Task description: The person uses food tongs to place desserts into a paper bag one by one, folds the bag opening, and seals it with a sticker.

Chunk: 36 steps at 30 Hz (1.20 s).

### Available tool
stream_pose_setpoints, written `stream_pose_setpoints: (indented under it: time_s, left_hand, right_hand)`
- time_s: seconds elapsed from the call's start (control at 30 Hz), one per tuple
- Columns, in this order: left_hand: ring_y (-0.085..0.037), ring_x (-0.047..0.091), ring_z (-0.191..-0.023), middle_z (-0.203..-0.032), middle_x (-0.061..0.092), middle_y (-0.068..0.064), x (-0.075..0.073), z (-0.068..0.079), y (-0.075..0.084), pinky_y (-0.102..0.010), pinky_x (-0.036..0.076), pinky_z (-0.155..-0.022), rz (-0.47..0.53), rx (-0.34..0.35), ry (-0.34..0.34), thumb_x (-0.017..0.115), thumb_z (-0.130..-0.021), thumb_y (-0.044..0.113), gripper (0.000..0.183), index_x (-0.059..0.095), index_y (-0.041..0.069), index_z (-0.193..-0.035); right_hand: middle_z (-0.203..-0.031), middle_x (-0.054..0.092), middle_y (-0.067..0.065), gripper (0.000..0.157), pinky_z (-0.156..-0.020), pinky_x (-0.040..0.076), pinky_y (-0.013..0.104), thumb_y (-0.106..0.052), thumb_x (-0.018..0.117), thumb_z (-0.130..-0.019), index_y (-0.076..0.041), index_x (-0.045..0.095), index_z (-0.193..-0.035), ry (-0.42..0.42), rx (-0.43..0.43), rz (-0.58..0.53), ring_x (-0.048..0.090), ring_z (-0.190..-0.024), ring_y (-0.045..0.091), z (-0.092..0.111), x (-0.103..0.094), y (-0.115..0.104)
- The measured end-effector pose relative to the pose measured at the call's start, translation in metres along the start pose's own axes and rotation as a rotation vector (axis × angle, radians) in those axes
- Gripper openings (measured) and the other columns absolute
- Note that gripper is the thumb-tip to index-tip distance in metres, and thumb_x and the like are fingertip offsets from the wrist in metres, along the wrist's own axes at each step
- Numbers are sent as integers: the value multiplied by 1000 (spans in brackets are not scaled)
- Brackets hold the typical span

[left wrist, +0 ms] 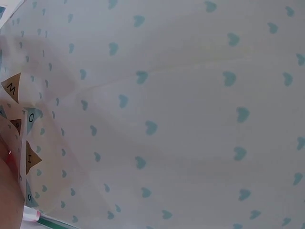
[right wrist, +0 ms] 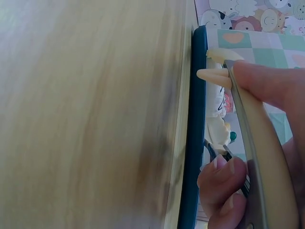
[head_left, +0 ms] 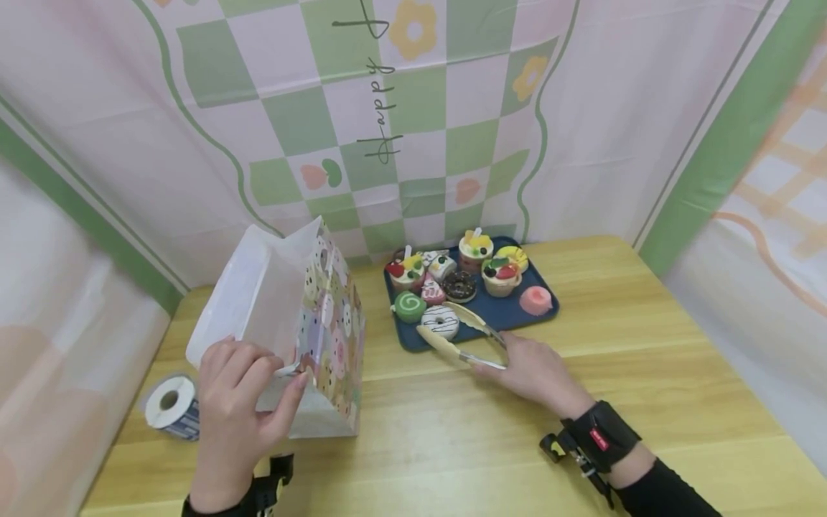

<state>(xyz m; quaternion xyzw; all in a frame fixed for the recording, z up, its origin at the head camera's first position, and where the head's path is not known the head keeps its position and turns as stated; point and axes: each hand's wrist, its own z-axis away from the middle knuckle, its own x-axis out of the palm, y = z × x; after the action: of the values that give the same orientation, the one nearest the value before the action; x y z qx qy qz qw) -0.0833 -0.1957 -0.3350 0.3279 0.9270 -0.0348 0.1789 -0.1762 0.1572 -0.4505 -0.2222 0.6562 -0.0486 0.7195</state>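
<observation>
My left hand [head_left: 239, 402] pinches the near rim of a paper gift bag [head_left: 332, 337] printed with cartoon animals, its mouth gaping towards me. In the left wrist view, a pale bag panel with blue hearts [left wrist: 147, 128] fills most of the picture. My right hand [head_left: 533, 370] grips tongs [head_left: 442, 343] with cream tips. Those tips are spread on either side of a white striped donut [head_left: 440, 323] at the front of a dark blue tray [head_left: 497, 316]. Whether they touch it, I cannot tell. The right wrist view shows the fingers around the tongs [right wrist: 255, 152].
More toy sweets crowd the tray: a chocolate donut [head_left: 460, 286], a green swirl roll [head_left: 409, 306], fruit cups [head_left: 501, 278] and a pink round piece [head_left: 535, 300]. Left of the bag, a roll of labels [head_left: 171, 406] stands on the wooden table [head_left: 452, 438]. A printed curtain [head_left: 420, 108] hangs behind.
</observation>
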Motion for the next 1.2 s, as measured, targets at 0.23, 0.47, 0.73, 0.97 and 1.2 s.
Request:
stream_pose_setpoints:
  time_s: [0.23, 0.47, 0.73, 0.97, 1.2]
  left_hand:
    - [-33, 46, -62, -59, 52, -9, 0, 2, -2, -51, 35, -66, 7, 0, 2, 55, -90, 38, 48, 53, 1, -58]
    - [-33, 46, -61, -59, 52, -9, 1, 3, -2, -52, 36, -66, -4, -1, 1, 55, -90, 39, 49, 52, 1, -58]
    - [-33, 46, -61, -59, 52, -9, 0, 3, -3, -52, 35, -66, -6, -3, -1, 55, -90, 39, 49, 52, 1, -58]
    - [-33, 46, -62, -59, 52, -9, 0, 4, -3, -52, 36, -67, -6, -4, 2, 55, -90, 39, 49, 53, 1, -58]
    - [-33, 46, -62, -59, 53, -9, 0, 4, -2, -52, 36, -66, -10, -12, -7, 55, -90, 39, 49, 53, 1, -58]
  right_hand:
    - [-82, 65, 12, 87, -46, 38, 31, -68, 58, -77, 1, 52, -130, -12, 17, -20, 51, -56, 18, 0, 1, 0]
    - [-101, 67, 23, 93, -49, 42, 31, -69, 56, -78, 3, 46, -136, -14, 20, -40, 54, -61, 18, 3, -5, 1]
    - [-78, 64, 10, 86, -44, 39, 31, -63, 58, -80, 3, 47, -134, 2, 14, -31, 49, -52, 17, 4, -13, -2]
    - [-75, 63, 7, 89, -45, 40, 30, -69, 54, -79, 3, 49, -132, 6, -2, -14, 50, -52, 16, 4, -16, -3]
    - [-79, 66, 11, 89, -44, 40, 29, -69, 52, -81, 5, 50, -131, 25, -22, 3, 51, -53, 15, 3, -24, -8]
